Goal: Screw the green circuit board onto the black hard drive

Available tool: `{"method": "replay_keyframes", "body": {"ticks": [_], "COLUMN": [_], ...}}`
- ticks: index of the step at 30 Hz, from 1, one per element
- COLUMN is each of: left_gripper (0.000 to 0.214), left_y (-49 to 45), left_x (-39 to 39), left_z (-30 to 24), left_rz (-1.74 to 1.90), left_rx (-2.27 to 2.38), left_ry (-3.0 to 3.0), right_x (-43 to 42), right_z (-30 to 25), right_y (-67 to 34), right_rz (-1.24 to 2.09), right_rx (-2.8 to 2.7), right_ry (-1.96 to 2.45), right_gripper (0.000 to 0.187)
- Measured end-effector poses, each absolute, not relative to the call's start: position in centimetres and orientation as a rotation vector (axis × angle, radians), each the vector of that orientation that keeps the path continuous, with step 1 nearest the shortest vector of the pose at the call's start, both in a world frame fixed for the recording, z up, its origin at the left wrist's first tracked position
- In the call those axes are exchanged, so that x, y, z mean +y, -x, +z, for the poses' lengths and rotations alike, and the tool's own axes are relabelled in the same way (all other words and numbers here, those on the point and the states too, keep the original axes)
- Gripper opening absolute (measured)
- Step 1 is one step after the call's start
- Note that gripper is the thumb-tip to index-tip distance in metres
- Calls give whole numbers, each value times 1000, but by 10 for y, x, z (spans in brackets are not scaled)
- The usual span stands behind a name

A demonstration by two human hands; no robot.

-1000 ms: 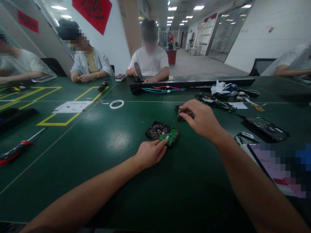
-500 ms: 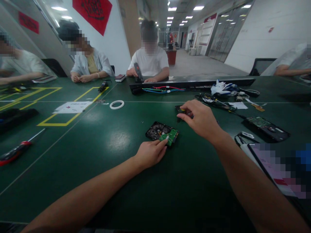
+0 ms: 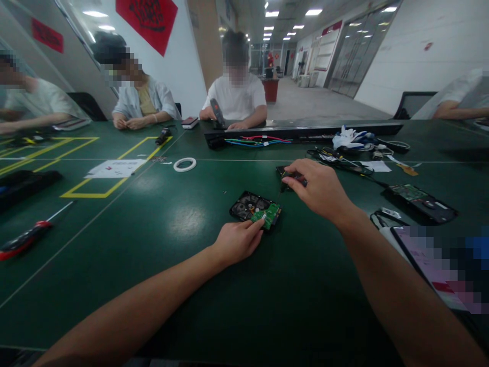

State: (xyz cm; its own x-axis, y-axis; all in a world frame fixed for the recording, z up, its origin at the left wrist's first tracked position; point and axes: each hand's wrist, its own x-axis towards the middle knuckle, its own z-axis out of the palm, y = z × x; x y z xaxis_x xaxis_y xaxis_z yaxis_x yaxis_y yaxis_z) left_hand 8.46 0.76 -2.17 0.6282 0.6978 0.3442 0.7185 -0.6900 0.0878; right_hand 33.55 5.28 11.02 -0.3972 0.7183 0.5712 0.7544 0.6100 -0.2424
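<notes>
A hard drive (image 3: 244,205) lies on the green table, its dark underside facing up, with a green circuit board (image 3: 270,214) over its near right part. My left hand (image 3: 237,241) grips the near edge of the drive, and its fingertips press on the board. To the right and slightly above, my right hand (image 3: 317,186) is closed round a small dark screwdriver (image 3: 284,178) with some yellow on it. The thin shaft points down beside the drive's far right corner; its tip is hard to make out. Behind those fingers sits a dark object, partly hidden.
At the left lies a red and black screwdriver (image 3: 28,238). A white tape ring (image 3: 185,164) and a paper sheet (image 3: 114,168) lie farther back. On the right are cables (image 3: 336,159), gloves (image 3: 351,138) and another drive (image 3: 420,203). Several people sit around the table.
My right hand has tilted the screwdriver slightly, and its thin shaft now shows below the fingers. My left hand stays on the hard drive.
</notes>
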Motion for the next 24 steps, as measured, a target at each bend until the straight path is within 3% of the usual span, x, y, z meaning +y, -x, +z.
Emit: {"method": "replay_keyframes", "body": {"ticks": [10,24], "left_gripper": [43,43], "left_y": [-83,-84], "left_x": [7,8], "left_z": [-22,-21], "left_rz": [-559,-540], "left_rx": [-1185,-1192], "left_ry": [2785,2782], "right_x": [52,49], "right_z": [111,113], "right_y": [-335,-332], "right_rz": [-80,-85], "right_rx": [-2196,-2177], "right_ry": [1119,1190], "right_gripper": [18,12]}}
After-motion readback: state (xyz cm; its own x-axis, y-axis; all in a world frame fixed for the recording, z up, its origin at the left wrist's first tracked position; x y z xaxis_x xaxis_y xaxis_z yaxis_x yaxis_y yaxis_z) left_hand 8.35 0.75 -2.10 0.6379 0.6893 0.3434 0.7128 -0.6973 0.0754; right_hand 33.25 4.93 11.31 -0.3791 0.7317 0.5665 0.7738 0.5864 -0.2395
